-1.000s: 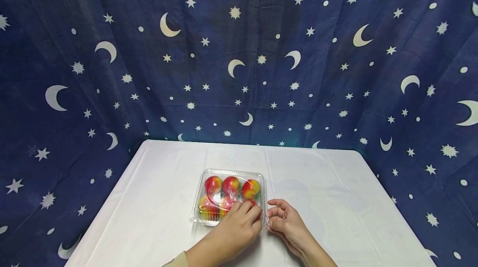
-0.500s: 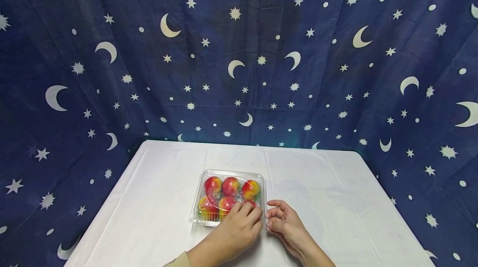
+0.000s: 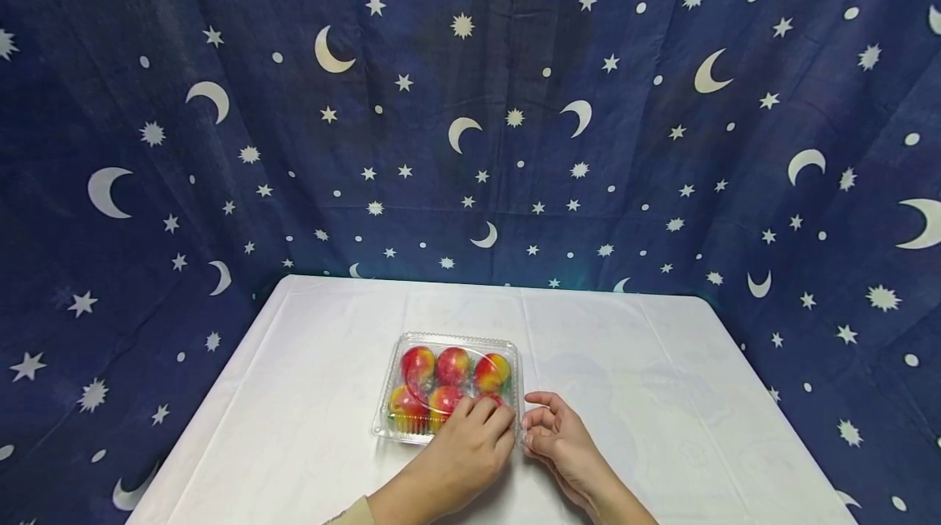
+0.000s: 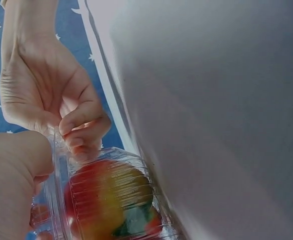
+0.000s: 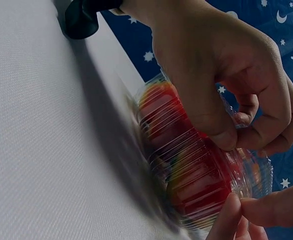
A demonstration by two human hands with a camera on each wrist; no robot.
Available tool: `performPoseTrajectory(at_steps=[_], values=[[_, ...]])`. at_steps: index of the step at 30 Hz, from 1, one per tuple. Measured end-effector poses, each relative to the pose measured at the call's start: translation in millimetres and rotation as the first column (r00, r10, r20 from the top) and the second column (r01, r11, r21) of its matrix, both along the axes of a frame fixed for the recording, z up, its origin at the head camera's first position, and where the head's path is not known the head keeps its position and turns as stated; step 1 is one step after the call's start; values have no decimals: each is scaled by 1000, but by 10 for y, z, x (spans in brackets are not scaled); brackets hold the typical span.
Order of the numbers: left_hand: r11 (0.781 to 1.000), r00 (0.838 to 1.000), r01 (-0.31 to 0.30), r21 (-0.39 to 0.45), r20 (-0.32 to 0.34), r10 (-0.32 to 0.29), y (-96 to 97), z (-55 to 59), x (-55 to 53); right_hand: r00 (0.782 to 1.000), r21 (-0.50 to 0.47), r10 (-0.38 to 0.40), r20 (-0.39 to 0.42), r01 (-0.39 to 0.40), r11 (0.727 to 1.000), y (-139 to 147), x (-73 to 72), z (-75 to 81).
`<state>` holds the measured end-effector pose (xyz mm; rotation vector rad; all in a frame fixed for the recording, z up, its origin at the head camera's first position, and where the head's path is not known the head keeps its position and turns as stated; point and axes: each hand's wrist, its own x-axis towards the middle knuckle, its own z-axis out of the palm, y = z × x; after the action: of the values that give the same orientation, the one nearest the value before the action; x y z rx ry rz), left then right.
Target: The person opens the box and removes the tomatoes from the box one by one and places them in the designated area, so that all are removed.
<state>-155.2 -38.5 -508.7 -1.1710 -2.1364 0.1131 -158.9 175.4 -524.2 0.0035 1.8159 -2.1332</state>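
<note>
A clear plastic clamshell point(image 3: 461, 338) with a ridged rim lies on the white table, its lid down over several red-and-yellow fruits point(image 3: 453, 366). My left hand point(image 3: 470, 447) reaches over its near right part, fingers curled on the lid. In the right wrist view the left thumb point(image 5: 211, 127) bears on the rim, opposite those fingers. At the near right corner, my right hand point(image 3: 566, 443) pinches the rim between thumb and fingertips, as the left wrist view also shows. One fruit at the near right is mostly hidden behind the left hand.
The white-covered table point(image 3: 331, 321) extends to both sides of the clamshell and behind it. A dark blue curtain point(image 3: 412, 141) with moons and stars hangs along the back and sides. A dark band sits near the left wrist in the right wrist view.
Both hands keep the same places on the clamshell. The right hand has shifted very slightly left, and the clamshell a touch with it.
</note>
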Motion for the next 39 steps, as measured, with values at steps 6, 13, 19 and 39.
performPoseTrajectory(at_steps=[6, 13, 19, 39], values=[[1000, 1000, -12, 6, 3, 12, 0, -22, 4, 1000, 10, -7, -8, 7, 1000, -16, 15, 13], [999, 999, -17, 39, 41, 16, 7, -47, 10, 1000, 5, -18, -5, 18, 1000, -43, 16, 27], [998, 999, -21, 55, 50, 18, 13, -60, 12, 1000, 5, -27, -5, 27, 1000, -60, 16, 29], [993, 999, 37, 109, 18, -39, -7, -1, -9, 1000, 7, 4, 9, -4, 1000, -5, 2, 28]])
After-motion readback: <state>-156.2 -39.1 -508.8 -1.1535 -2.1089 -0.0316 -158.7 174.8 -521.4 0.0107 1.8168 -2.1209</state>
